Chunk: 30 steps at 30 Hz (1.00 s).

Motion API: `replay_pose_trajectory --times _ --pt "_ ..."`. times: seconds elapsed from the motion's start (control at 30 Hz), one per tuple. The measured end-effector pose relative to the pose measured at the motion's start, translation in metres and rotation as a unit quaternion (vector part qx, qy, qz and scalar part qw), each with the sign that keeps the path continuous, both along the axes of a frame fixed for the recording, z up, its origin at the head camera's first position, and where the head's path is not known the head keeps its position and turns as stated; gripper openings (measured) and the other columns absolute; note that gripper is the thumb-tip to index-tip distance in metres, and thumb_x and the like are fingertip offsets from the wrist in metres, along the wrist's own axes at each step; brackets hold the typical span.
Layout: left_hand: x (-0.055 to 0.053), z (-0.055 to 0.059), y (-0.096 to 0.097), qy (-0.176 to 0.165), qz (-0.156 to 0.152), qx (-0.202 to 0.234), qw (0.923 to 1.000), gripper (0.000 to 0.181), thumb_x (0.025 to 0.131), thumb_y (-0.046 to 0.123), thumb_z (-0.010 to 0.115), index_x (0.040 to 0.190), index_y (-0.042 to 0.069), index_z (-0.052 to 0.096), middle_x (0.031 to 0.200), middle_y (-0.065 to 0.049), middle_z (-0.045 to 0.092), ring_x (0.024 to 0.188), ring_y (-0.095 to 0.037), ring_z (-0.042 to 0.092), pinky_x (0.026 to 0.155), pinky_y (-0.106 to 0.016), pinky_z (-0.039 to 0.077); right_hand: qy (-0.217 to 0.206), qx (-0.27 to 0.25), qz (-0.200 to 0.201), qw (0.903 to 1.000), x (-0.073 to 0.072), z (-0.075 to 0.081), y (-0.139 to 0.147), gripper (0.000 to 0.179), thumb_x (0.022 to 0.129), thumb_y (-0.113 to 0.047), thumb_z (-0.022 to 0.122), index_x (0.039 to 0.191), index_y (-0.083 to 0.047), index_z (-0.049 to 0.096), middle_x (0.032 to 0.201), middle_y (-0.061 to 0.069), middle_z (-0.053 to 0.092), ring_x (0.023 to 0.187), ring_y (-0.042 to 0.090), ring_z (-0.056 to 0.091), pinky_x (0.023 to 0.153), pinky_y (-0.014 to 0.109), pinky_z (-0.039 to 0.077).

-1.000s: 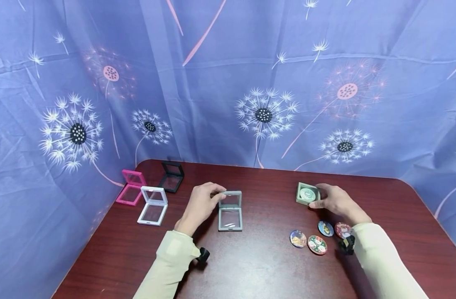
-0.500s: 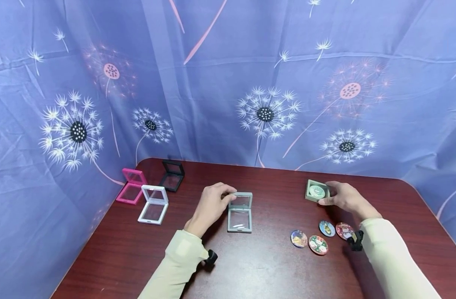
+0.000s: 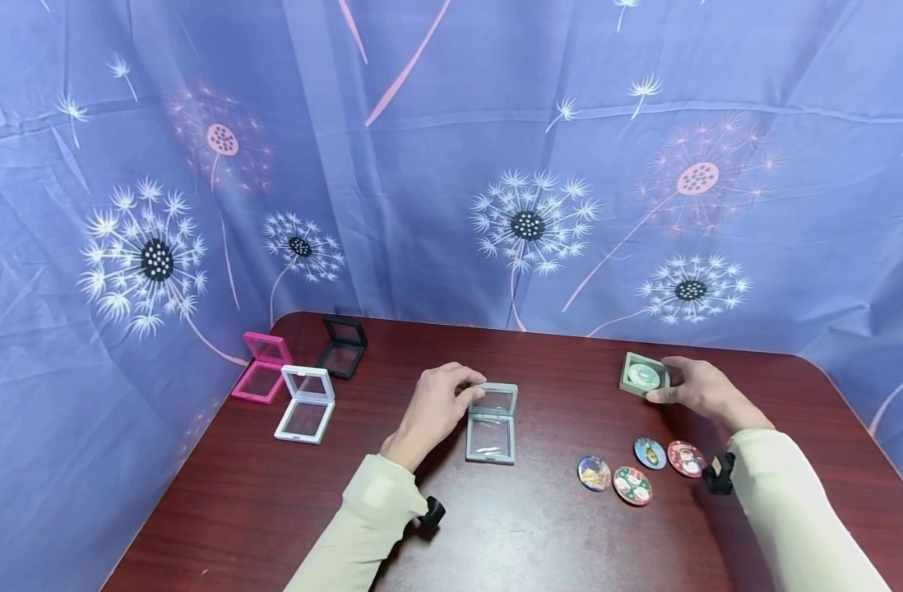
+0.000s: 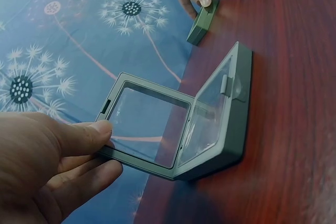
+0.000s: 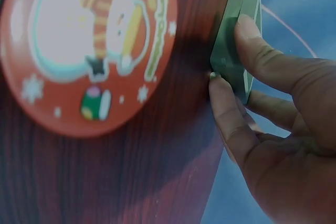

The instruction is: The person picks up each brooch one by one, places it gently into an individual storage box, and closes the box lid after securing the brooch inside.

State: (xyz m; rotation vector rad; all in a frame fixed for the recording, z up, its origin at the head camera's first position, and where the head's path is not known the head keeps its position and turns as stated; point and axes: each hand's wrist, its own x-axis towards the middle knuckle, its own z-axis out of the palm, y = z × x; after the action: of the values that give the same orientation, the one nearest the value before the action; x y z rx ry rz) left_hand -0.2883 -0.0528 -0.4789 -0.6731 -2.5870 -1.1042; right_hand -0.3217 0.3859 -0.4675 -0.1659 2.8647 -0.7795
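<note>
My left hand pinches the raised lid of an open grey-green display case standing on the table. In the left wrist view, thumb and fingers grip the lid frame's edge, and clear film fills both halves of the case. Farther right, my right hand holds a closed green display case by its right side. A pale green round badge shows inside it. The right wrist view has the thumb on one face of this closed case and a fingertip at its lower edge.
Several round printed badges lie in front of my right hand: blue-yellow, green-red, blue and red. Open pink, white and black cases stand at left. A blue curtain hangs behind the table.
My left hand has slid the open grey-green case to the right. My right hand has moved the closed green case to the right and slightly back. The badges stay in place.
</note>
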Motion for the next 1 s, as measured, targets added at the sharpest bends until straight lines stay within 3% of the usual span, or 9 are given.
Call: replay_pose_trajectory --times 0.33,1.0 --pt "0.001 -0.001 0.009 0.027 -0.007 0.003 0.9996 0.011 0.095 0.012 0.082 0.105 0.01 0.082 0.1 -0.001 0.075 0.08 -0.013 0.068 0.071 -0.025 0.056 0.005 0.016 -0.006 0.9998 -0.001 -0.001 0.019 0.087 0.091 -0.028 0.086 0.143 0.024 0.039 0.109 0.036 0.066 0.1 0.046 0.064 0.091 0.065 0.051" --pt "0.005 -0.002 0.018 0.021 -0.01 0.007 0.9997 0.012 0.096 0.015 0.081 0.107 0.01 0.082 0.102 -0.001 0.076 0.083 -0.012 0.068 0.073 -0.025 0.057 -0.006 0.035 -0.011 0.9993 -0.005 0.003 0.039 0.087 0.094 -0.029 0.083 0.142 0.026 0.037 0.114 0.043 0.063 0.104 0.051 0.062 0.091 0.065 0.051"
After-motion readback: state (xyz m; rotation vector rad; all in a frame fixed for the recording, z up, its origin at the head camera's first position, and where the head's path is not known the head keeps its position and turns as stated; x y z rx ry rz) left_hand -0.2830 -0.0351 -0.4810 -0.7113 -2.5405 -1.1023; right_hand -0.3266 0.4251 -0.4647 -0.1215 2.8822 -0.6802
